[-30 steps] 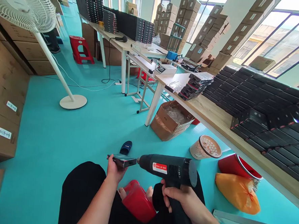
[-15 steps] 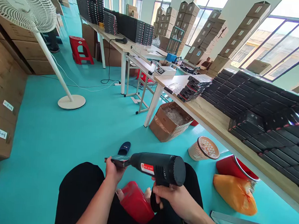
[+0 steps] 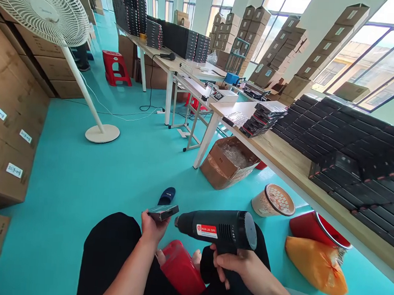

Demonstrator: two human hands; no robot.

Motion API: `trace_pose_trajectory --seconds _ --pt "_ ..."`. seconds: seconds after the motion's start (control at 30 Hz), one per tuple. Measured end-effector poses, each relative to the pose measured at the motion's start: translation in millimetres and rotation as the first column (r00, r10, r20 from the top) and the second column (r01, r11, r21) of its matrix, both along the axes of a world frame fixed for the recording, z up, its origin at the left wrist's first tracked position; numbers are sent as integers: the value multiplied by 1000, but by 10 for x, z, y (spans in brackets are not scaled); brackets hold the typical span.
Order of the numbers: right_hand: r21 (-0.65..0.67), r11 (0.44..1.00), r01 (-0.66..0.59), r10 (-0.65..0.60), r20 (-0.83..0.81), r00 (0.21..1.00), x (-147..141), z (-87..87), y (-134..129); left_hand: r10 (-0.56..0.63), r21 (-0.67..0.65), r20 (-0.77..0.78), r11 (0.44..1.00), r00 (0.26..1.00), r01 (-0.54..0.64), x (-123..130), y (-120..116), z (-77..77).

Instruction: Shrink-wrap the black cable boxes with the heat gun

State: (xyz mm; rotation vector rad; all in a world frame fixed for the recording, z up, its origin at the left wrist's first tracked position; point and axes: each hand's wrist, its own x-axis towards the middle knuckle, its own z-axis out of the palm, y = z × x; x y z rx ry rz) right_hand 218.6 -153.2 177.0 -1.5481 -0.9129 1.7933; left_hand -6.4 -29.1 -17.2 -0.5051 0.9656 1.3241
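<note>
My left hand (image 3: 152, 227) holds a small flat black box (image 3: 163, 212) wrapped in clear film, level above my knee. My right hand (image 3: 243, 268) grips the handle of a black heat gun (image 3: 217, 229) with a red label. Its nozzle points left at the box's right end, a short gap away. I sit with black trousers and a red slipper (image 3: 181, 269) below the hands.
A long wooden table (image 3: 283, 159) at right carries stacks of black boxes (image 3: 350, 143). Under it stand an open carton (image 3: 229, 163), a round tub (image 3: 274, 201), a red bucket (image 3: 315, 228) and an orange bag (image 3: 317, 259). A standing fan (image 3: 51, 18) and cartons (image 3: 8, 122) are at left. A dark slipper (image 3: 166, 195) lies on the teal floor.
The heat gun's nozzle has drawn back slightly to the right from the box's end. My left hand has tilted the box a little. My head has shifted, so the view moved.
</note>
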Motion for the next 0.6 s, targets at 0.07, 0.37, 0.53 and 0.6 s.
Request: trace_pose_trajectory --seconds 0.07,0.37,0.53,0.6 --pt "15 999 47 -46 -59 997 25 -5 -32 -6 -5 -48 1000 999 6 24 -3 57" --pt "51 984 171 -166 -90 982 90 -34 29 -79 69 -81 994 994 85 58 -43 176" --pt "-3 977 215 -213 -131 968 358 9 -20 -155 246 -45 956 987 161 -12 -39 222" --pt "-22 980 197 -198 -142 970 462 58 -69 -143 247 -44 957 989 149 -35 -32 242"
